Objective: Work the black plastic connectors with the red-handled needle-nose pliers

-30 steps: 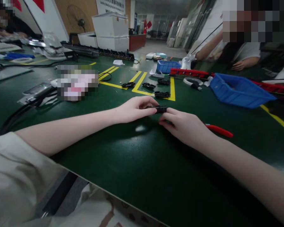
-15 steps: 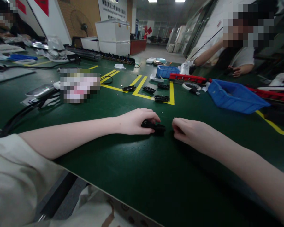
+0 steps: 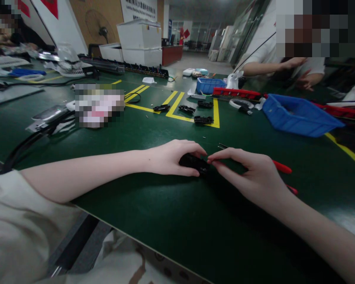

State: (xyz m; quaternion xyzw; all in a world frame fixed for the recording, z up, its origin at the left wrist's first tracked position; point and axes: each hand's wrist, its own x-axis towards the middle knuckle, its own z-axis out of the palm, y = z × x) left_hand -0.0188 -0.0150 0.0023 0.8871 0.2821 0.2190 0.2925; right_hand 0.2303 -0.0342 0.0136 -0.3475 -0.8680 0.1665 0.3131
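A green worktop (image 3: 154,221) with yellow tape (image 3: 216,114) fills much of the view, and white boxes (image 3: 140,41) stand beyond it. In front of the wearer, just above or on the worktop — I cannot tell if it touches — is a small black part (image 3: 192,161) held in the left hand (image 3: 168,157), the nearer of the two, whose fingers curve over the far side while the thumb lies along the near side. The part sits right of the left palm and left of the right hand (image 3: 254,169). Its long axis runs mostly sideways, the free end pointing right and slightly toward the wearer, near the right fingertips. The right thumb and forefinger meet at their tips just beside that end; whether they touch it or pinch something tiny, I cannot tell. Thin metal prongs (image 3: 223,146) show beyond the right forefinger, and red handles (image 3: 282,166) emerge from behind that hand. Farther off lie a tiny pin (image 3: 204,137) and four similar pieces (image 3: 203,120) on or near the tape. At the right is a blue bin (image 3: 301,114) — past it, a co-worker's hands (image 3: 305,81).
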